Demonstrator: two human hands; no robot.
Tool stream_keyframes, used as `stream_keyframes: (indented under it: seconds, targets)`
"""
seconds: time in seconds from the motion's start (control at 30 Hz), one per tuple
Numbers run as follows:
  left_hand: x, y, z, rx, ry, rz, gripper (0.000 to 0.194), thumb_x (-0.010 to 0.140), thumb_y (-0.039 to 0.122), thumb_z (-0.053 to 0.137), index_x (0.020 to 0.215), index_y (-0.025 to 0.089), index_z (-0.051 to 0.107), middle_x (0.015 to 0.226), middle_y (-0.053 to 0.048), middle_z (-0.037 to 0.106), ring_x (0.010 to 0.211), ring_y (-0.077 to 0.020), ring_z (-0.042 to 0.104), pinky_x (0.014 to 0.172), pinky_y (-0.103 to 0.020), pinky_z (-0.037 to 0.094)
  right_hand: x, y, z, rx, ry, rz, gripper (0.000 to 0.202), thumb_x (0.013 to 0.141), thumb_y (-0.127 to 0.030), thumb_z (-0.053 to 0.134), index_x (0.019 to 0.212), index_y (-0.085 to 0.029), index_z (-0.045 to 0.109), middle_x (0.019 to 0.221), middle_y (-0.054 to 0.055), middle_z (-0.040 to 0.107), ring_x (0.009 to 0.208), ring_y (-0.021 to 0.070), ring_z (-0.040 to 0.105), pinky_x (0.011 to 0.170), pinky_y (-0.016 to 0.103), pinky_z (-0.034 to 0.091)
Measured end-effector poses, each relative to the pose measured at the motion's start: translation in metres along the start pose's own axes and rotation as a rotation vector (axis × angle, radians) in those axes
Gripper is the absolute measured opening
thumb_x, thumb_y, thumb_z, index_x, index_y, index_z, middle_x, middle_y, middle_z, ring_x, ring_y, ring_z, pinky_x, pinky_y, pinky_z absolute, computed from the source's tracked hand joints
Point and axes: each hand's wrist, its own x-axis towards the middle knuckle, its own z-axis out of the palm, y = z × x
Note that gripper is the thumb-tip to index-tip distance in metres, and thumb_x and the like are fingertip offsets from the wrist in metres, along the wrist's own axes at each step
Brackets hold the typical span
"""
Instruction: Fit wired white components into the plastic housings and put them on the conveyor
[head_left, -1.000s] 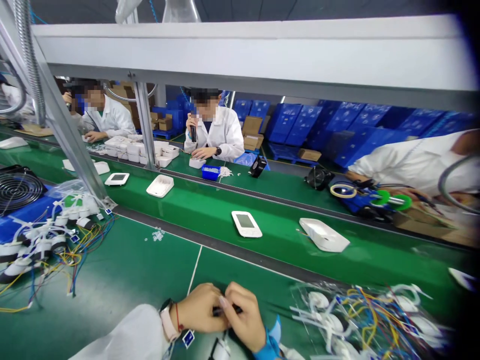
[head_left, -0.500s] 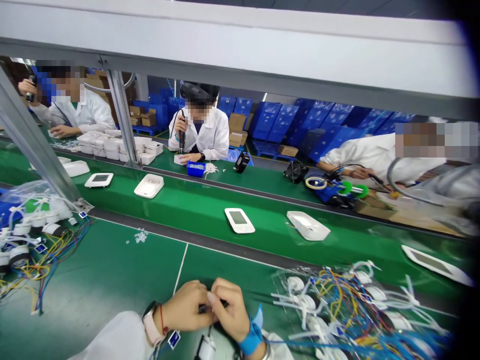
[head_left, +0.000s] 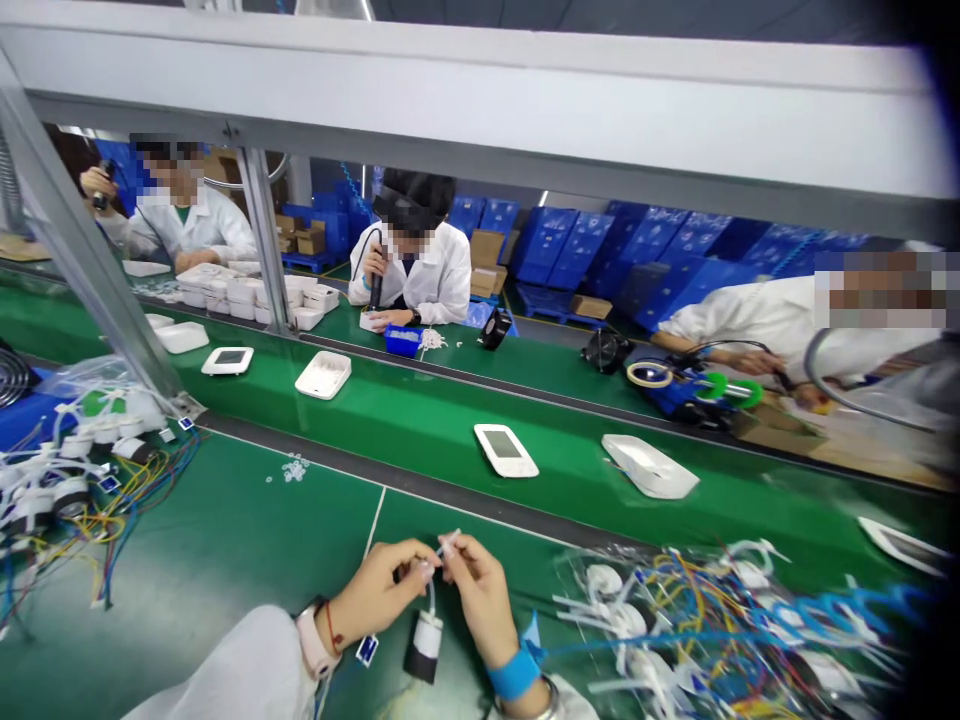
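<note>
Near the front edge of the green bench, my left hand (head_left: 384,592) and my right hand (head_left: 480,592) pinch a thin whitish tube (head_left: 432,598) close together. From that tube hangs a small cylindrical pump or motor (head_left: 427,640), white above and black below. Its upper end meets the tube just under my left fingertips. The tube's free end pokes up past my right fingers. Beside my left wrist is a small blue-and-white tag (head_left: 367,650). A blue strap (head_left: 516,672) with a coiled cord circles my right wrist.
Tangled wired pumps with tubes (head_left: 675,630) lie on the right, and a similar pile (head_left: 82,460) on the left. Small clear rings (head_left: 295,467) sit on the bench. The green belt (head_left: 405,415) beyond carries white display housings (head_left: 505,450) and shells (head_left: 649,466). Several co-workers sit opposite.
My hands were clasped together over a dark part; now they are slightly apart, pinching the tube. The pump has come into fuller view below them. The whole view has shifted slightly.
</note>
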Motion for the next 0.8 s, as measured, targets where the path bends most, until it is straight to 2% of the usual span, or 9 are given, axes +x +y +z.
stream_keyframes:
  seconds: [0.07, 0.2, 0.37, 0.53, 0.6, 0.7, 0.73, 0.8]
  targets:
    - [0.0, -0.001, 0.0, -0.009, -0.008, 0.023, 0.028, 0.086, 0.035, 0.044, 0.092, 0.012, 0.06, 0.06, -0.001, 0.06, 0.056, -0.0108, 0.052, 0.056, -0.021, 0.039, -0.001, -0.002, -0.001, -0.008, -0.019, -0.025, 0.03, 0.074, -0.044, 0.061, 0.08, -0.016, 0.067, 0.07, 0.005, 0.061, 0.053, 0.0111, 0.049, 0.051, 0.025, 0.045]
    - [-0.001, 0.002, 0.0, -0.052, -0.005, 0.048, 0.027, 0.087, 0.035, 0.042, 0.088, 0.013, 0.057, 0.061, -0.001, 0.059, 0.056, -0.0103, 0.051, 0.056, -0.02, 0.038, -0.001, -0.007, -0.003, -0.037, -0.096, -0.12, 0.028, 0.077, -0.042, 0.057, 0.077, -0.018, 0.071, 0.064, 0.003, 0.056, 0.053, 0.0119, 0.049, 0.051, 0.026, 0.043]
    - [-0.001, 0.002, 0.0, -0.037, 0.01, 0.037, 0.017, 0.081, 0.028, 0.05, 0.081, 0.013, 0.059, 0.06, 0.002, 0.053, 0.055, -0.0091, 0.045, 0.054, -0.019, 0.035, -0.002, -0.009, -0.001, -0.02, -0.149, -0.097, 0.022, 0.073, -0.039, 0.063, 0.069, -0.018, 0.069, 0.062, 0.002, 0.056, 0.054, 0.0116, 0.048, 0.051, 0.024, 0.042]
    - [-0.001, -0.004, 0.003, 0.02, 0.052, -0.006, 0.016, 0.073, 0.021, 0.057, 0.087, 0.013, 0.061, 0.058, 0.004, 0.051, 0.053, -0.008, 0.043, 0.053, -0.018, 0.034, 0.006, 0.0, 0.0, -0.076, -0.038, -0.038, 0.028, 0.075, -0.043, 0.059, 0.068, -0.016, 0.063, 0.053, -0.001, 0.051, 0.049, 0.0114, 0.047, 0.049, 0.024, 0.042]
    - [-0.002, -0.007, 0.004, 0.022, 0.084, -0.023, 0.016, 0.074, 0.021, 0.056, 0.086, 0.014, 0.062, 0.057, 0.004, 0.051, 0.052, -0.0078, 0.044, 0.052, -0.018, 0.034, 0.022, 0.003, -0.002, -0.157, 0.021, -0.079, 0.029, 0.077, -0.044, 0.056, 0.072, -0.016, 0.062, 0.055, -0.001, 0.052, 0.051, 0.0119, 0.048, 0.051, 0.025, 0.042]
    - [-0.002, -0.011, 0.006, 0.039, 0.095, -0.016, 0.018, 0.071, 0.022, 0.058, 0.087, 0.015, 0.064, 0.055, 0.005, 0.052, 0.051, -0.0078, 0.045, 0.051, -0.017, 0.034, 0.064, 0.0, 0.004, -0.313, 0.061, -0.233, 0.031, 0.08, -0.043, 0.05, 0.084, -0.014, 0.062, 0.07, 0.004, 0.059, 0.059, 0.0135, 0.053, 0.056, 0.028, 0.045]
    - [-0.002, -0.012, 0.006, 0.055, 0.088, -0.01, 0.02, 0.069, 0.022, 0.06, 0.088, 0.016, 0.065, 0.056, 0.005, 0.054, 0.052, -0.0079, 0.046, 0.051, -0.017, 0.034, 0.081, -0.003, 0.011, -0.388, 0.028, -0.304, 0.032, 0.082, -0.043, 0.047, 0.088, -0.014, 0.061, 0.078, 0.006, 0.06, 0.064, 0.0145, 0.055, 0.059, 0.029, 0.046]
    - [-0.002, -0.013, 0.005, 0.101, 0.086, -0.005, 0.021, 0.066, 0.019, 0.061, 0.087, 0.018, 0.067, 0.056, 0.005, 0.055, 0.052, -0.0082, 0.047, 0.052, -0.017, 0.034, 0.118, -0.008, 0.034, -0.528, -0.123, -0.407, 0.033, 0.085, -0.04, 0.041, 0.092, -0.014, 0.061, 0.093, 0.01, 0.06, 0.077, 0.0165, 0.057, 0.066, 0.03, 0.047]
